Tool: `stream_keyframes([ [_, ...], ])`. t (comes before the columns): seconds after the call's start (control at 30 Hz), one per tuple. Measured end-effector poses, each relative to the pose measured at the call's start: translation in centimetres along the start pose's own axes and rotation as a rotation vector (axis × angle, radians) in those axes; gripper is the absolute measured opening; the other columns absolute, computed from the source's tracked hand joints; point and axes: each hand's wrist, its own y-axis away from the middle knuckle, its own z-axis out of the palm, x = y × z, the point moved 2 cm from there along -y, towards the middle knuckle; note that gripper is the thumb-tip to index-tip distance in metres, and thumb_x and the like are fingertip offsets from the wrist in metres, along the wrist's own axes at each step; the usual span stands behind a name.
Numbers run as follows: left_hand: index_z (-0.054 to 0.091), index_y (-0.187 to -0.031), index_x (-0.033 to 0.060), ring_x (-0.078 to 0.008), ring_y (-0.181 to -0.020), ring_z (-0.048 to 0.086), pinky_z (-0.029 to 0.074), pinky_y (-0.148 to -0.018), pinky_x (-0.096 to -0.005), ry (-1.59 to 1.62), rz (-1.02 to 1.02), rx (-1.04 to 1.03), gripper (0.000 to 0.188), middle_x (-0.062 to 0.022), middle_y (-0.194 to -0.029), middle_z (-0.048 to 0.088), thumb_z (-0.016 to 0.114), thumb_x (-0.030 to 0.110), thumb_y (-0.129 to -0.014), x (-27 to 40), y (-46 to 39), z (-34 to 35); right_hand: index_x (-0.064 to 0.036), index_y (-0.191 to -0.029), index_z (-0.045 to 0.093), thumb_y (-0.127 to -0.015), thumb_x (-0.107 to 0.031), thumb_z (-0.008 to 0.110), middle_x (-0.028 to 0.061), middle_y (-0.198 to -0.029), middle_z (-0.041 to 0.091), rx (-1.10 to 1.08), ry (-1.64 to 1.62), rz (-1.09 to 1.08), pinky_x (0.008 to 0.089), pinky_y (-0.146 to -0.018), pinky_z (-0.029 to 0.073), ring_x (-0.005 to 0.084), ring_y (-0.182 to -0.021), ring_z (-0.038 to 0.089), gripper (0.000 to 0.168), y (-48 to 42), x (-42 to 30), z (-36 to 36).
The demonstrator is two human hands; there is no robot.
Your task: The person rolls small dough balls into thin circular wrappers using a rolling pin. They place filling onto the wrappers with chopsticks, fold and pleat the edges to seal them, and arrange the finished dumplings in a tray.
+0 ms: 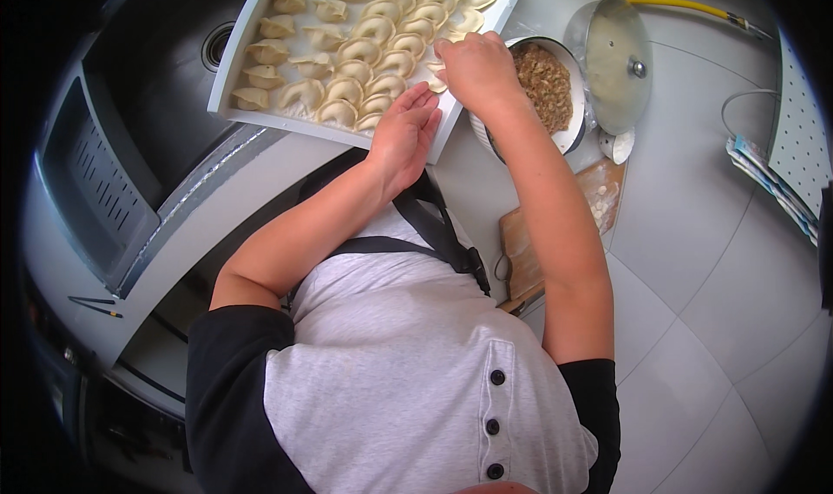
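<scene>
Rows of raw folded dumplings (360, 51) lie on a floured white tray (312, 130) at the top of the view. Over the tray's right side is my right hand (480, 71), fingertips pinching one pale dumpling (435, 81) close to the surface; the fingers partly cover it. My left hand (409, 133) is at the tray's near right corner, palm turned up and holding nothing, its fingertips just below that dumpling. To the right of the tray, partly behind my right forearm, stands a white dark-rimmed bowl (575, 133) of minced filling (543, 87).
A glass lid (608, 84) leans by the bowl, near a small white cup (617, 146). My right arm crosses a floured wooden board (520, 253). At left are a dark sink (163, 84) and a slotted grey basket (107, 175). A yellow hose (683, 3) lies upper right.
</scene>
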Motion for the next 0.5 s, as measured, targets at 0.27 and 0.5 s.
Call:
stream_keyframes([
  [0.27,0.031,-0.144,-0.0078,-0.0199,-0.126,0.049,0.043,-0.107,-0.0290,0.040,0.015,0.019,0.053,-0.0146,-0.139,0.044,0.049,-0.004,-0.094,0.0,0.2,0.2,-0.011,-0.084,0.074,-0.084,-0.022,0.065,0.0077,-0.079,0.071,0.003,0.053,0.009,0.0384,-0.089,0.039,0.0234,-0.089,0.064,0.015,-0.3,0.0,0.9],
  [0.5,0.033,-0.142,-0.0080,-0.0200,-0.125,0.051,0.045,-0.106,-0.0293,0.008,0.000,0.033,0.051,-0.0130,-0.137,0.045,0.051,-0.003,-0.095,0.2,0.6,0.7,-0.012,-0.081,0.073,-0.085,-0.022,0.064,0.0059,-0.078,0.071,0.055,0.011,0.009,0.0397,-0.090,0.038,0.0229,-0.088,0.062,0.014,0.2,0.2,0.5],
])
